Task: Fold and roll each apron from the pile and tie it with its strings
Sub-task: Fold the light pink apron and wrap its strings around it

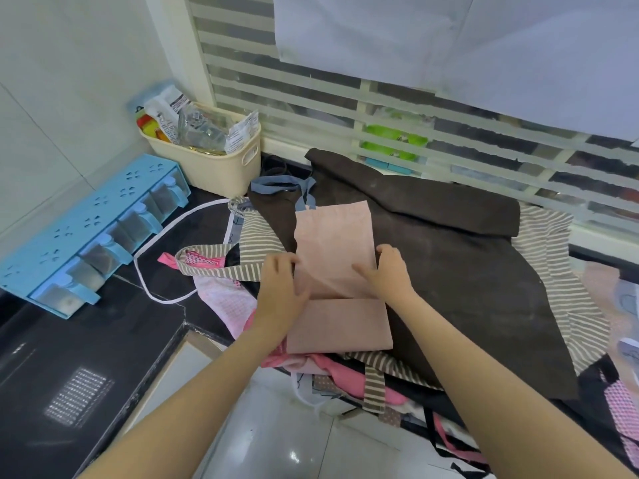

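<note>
A black stone surface point(103, 340) runs along a window covered by striped blinds point(415, 108), with white wall tiles at the far left. Landmark: the pink apron point(337, 243), folded into a narrow strip that lies atop the pile of aprons point(466, 271). Far left of the pink apron, a blue spice rack point(86, 223) stands against the wall; behind and to the left of the apron, a cream basket point(214, 164) holds packets. A white cord point(155, 243) loops over the surface to the apron's left. The left hand point(280, 288) rests on the apron's left edge, its fingers bent over the fabric there; whether it grips the cloth cannot be told. The near end of the apron is folded over into a thicker band. The right hand point(387, 271) lies on the apron's right edge, thumb spread flat on the fabric, fingertips curled round the edge. Beneath and to the right of the apron spreads a dark brown apron point(449, 236), over striped ones.
</note>
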The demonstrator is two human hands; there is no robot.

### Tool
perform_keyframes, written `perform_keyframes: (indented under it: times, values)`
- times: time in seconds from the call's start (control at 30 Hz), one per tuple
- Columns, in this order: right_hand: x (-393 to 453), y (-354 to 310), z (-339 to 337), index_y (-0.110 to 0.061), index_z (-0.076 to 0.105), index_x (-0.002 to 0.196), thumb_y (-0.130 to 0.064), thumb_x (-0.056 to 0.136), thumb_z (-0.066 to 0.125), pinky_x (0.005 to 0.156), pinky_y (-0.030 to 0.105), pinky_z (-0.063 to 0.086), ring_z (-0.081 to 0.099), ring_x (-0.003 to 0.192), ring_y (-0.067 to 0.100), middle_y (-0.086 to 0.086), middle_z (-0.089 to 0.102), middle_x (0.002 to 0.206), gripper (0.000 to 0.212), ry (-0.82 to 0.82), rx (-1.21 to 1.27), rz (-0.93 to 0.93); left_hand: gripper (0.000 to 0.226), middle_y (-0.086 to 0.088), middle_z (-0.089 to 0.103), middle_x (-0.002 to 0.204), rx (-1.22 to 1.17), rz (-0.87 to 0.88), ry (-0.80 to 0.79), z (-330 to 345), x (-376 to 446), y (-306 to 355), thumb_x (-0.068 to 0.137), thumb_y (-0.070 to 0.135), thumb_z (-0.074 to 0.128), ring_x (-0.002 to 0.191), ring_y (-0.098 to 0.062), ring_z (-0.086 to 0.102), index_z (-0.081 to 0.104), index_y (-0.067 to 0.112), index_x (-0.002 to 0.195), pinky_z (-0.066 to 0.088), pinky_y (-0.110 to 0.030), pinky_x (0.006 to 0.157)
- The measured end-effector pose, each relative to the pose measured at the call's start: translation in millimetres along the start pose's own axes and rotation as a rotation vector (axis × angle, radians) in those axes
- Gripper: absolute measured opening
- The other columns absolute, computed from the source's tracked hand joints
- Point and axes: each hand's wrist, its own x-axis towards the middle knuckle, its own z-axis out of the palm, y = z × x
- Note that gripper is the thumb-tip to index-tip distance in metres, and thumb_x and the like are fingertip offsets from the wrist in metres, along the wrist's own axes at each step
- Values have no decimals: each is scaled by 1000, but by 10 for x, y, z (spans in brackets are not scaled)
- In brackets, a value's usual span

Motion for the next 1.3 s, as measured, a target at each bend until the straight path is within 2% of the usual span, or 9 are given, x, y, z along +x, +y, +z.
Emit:
perform_keyframes:
  times: [0.13, 0.2, 0.3, 0.43, 0.6, 0.77, 0.93, 1.07, 1.3]
  values:
    - [149, -94, 68, -4, 50, 100, -19, 82, 70, 79, 36, 47, 53, 90, 23, 7, 54, 97, 31, 39, 195, 168, 34, -5, 53, 106, -406, -434, -224, -81, 281, -3, 85, 9, 67, 92, -18, 52, 46, 7, 111, 44, -30, 74]
    - [171, -96, 79, 2, 57, 87, -12, 83, 65, 80, 41, 51, 58, 83, 29, 13, 61, 85, 16, 69, 195, 209, 24, -1, 56, 100, -375, -433, -266, -86, 337, -24, 86, 11, 66, 90, -16, 54, 51, 10, 105, 43, -28, 72]
    - [232, -20, 56, 9, 67, 95, -10, 85, 62, 82, 48, 53, 61, 94, 39, 23, 66, 100, 22, 72, 224, 270, 9, -7, 58, 88, -178, -320, -284, -68, 382, -89, 85, 16, 67, 80, -22, 54, 59, 11, 84, 39, -26, 63]
    - [347, 69, -134, 0, 68, 100, -14, 89, 62, 75, 31, 47, 55, 84, 20, 11, 67, 100, 19, -87, 263, 291, 18, 0, 53, 80, 46, -314, -330, -60, 501, -74, 86, 21, 65, 77, -17, 49, 56, 14, 72, 31, -26, 64]
    - [739, -252, -367, -9, 60, 111, -17, 88, 61, 80, 27, 38, 50, 105, 21, 5, 60, 109, 24, 164, 15, -163, 25, 5, 49, 70, 127, -235, -399, -97, 784, 51, 84, 26, 68, 74, -16, 47, 51, 18, 67, 32, -28, 58]
    - [1023, -599, -177, -15, 57, 120, -18, 97, 43, 98, 37, 31, 43, 116, 23, 4, 56, 121, 27, -86, -399, -510, 46, 3, 40, 57, 225, -129, -445, -79, 908, 66, 83, 24, 67, 66, -18, 44, 35, 17, 51, 29, -31, 60]
    - [1111, -645, 2, -22, 57, 120, -30, 99, 42, 103, 40, 27, 38, 115, 23, 3, 47, 118, 27, -111, -490, -555, 42, 0, 40, 74, 272, -39, -500, -73, 940, 76, 86, 24, 65, 64, -12, 38, 37, 17, 55, 26, -26, 61]
    - [1172, -748, 14, -21, 58, 108, -28, 97, 47, 104, 44, 26, 35, 116, 26, 5, 41, 118, 17, -224, -540, -461, 43, -2, 43, 61, 192, -67, -615, -48, 996, 38, 85, 20, 67, 56, -8, 37, 39, 13, 53, 33, -27, 59]
    - [1392, -673, -160, -10, 58, 98, -16, 95, 50, 96, 42, 43, 50, 103, 28, 9, 45, 113, 10, -230, -231, -305, 43, -5, 46, 58, 90, -255, -823, -39, 1159, 15, 88, 24, 65, 56, -15, 43, 44, 10, 53, 35, -23, 57]
